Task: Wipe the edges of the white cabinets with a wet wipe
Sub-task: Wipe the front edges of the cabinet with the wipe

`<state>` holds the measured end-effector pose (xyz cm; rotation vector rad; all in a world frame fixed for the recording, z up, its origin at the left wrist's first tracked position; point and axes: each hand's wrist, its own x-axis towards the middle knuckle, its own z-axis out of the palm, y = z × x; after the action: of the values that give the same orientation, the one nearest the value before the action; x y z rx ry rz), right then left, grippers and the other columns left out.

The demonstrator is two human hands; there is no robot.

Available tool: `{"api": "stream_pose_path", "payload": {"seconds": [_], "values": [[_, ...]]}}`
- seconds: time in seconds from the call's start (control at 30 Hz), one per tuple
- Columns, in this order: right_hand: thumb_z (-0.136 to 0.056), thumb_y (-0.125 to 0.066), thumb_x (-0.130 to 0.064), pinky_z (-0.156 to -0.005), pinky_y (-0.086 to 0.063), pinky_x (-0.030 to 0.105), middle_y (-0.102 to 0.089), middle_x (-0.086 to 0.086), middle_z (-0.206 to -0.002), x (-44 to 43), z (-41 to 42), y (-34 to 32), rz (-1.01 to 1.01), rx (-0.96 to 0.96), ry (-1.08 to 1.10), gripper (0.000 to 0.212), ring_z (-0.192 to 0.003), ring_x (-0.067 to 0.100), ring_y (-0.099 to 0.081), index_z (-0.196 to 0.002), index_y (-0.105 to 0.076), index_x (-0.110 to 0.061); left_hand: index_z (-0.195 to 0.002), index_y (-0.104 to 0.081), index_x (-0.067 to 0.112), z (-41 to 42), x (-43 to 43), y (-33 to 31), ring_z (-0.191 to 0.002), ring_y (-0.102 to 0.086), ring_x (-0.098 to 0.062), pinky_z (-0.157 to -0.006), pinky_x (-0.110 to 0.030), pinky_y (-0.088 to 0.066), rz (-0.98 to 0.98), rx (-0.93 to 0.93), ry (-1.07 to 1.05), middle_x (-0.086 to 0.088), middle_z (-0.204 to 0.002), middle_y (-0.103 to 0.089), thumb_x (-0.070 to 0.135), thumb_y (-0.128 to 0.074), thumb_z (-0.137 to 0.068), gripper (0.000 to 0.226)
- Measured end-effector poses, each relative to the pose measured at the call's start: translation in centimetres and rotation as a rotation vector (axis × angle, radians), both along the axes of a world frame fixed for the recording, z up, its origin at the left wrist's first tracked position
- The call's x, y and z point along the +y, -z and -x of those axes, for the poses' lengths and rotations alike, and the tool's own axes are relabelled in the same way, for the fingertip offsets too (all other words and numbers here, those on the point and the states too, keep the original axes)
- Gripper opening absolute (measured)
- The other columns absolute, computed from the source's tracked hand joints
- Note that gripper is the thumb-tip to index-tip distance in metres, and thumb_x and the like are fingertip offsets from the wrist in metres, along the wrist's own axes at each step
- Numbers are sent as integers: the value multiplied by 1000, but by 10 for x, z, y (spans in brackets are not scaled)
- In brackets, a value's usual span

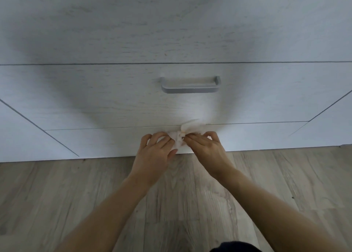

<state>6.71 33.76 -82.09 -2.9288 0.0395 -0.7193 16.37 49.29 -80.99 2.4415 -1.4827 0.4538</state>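
I am at home, it seems — white wood-grain cabinets (114,99) with a grey drawer handle (190,88), pale plank floor (76,190).

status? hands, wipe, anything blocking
Left hand and right hand both pinch the wet wipe, bunched at the drawer's lower edge. Nothing blocking.

Bare left hand (154,150) and right hand (206,149), uncovered forearms (114,204), dark garment (234,247) below.
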Motion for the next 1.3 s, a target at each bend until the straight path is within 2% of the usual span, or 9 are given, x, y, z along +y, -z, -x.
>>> {"api": "stream_pose_path", "payload": {"seconds": [0.07, 0.2, 0.4, 0.67, 0.8, 0.87, 1.0, 1.2, 1.3], "values": [[-67, -74, 9, -86, -39, 32, -67, 10, -111, -3, 8, 2, 44, 24, 4, 45, -101, 22, -63, -109, -65, -4, -94, -71, 7, 6, -3, 1, -97, -64, -20, -85, -34, -32, 0, 35, -4, -2, -93, -72, 30, -44, -85, 37], [-65, -77, 7, -89, -47, 37, -66, 18, -111, 16, -6, 7, 54, 82, -48, 46, -103, 28, -63, -108, -63, 2, -91, -70, 8, 2, 4, 3, -91, -66, -20, -84, -33, -32, 72, 89, -33, -3, -91, -71, 26, -43, -87, 32], [-61, -75, 16, -93, -44, 42, -63, 20, -115, -9, 15, 2, 48, 57, -19, 56, -105, 32, -61, -113, -60, 4, -90, -72, 6, 8, -5, 2, -91, -66, -20, -83, -32, -35, 63, 60, 43, -4, -92, -72, 24, -45, -86, 33], [-66, -75, 12, -97, -39, 42, -59, 20, -121, 3, 14, 5, 69, 62, -21, 56, -112, 31, -57, -119, -56, 4, -81, -71, 8, 4, -4, -1, -86, -66, -21, -80, -31, -35, 100, 99, 26, -1, -84, -71, 22, -46, -85, 29], [-66, -77, 8, -92, -45, 39, -66, 18, -110, 11, 6, 2, 3, 18, 14, 45, -103, 30, -63, -109, -64, 3, -72, -68, 11, 1, -11, -2, -78, -66, -21, -77, -31, -31, 152, 115, -1, 0, -75, -70, 11, -70, -77, 6], [-63, -80, 5, -83, -51, 36, -70, 15, -101, 20, -6, -1, -64, -3, -2, 38, -93, 27, -67, -99, -68, 1, -67, -67, 13, -5, -10, -3, -75, -65, -19, -77, -32, -27, 141, 104, -29, 3, -72, -69, 8, -79, -70, 13], [-64, -80, 3, -72, -53, 33, -72, 9, -95, 3, -2, -9, -122, -12, -39, 32, -84, 25, -68, -94, -70, -4, -67, -70, 14, -9, -11, -5, -85, -50, -18, -76, -32, -24, 163, 144, -69, 6, -71, -70, 16, -79, -68, 10], [-72, -76, -1, -54, -54, 32, -72, 9, -76, 10, -17, -10, -266, 5, -3, 10, -66, 30, -65, -80, -72, -5, -61, -70, 22, -6, -15, -10, -74, -59, -26, -71, -31, -21, 175, 237, -174, 8, -64, -69, 30, -75, -69, 12], [-73, -75, -7, -58, -45, 19, -73, 6, -80, 4, -15, -12, -345, 7, -22, 11, -70, 22, -66, -84, -73, -9, -64, -71, 22, -9, -12, -9, -78, -58, -27, -69, -31, -20, 202, 253, -175, 10, -68, -70, 33, -72, -69, 12]]}}
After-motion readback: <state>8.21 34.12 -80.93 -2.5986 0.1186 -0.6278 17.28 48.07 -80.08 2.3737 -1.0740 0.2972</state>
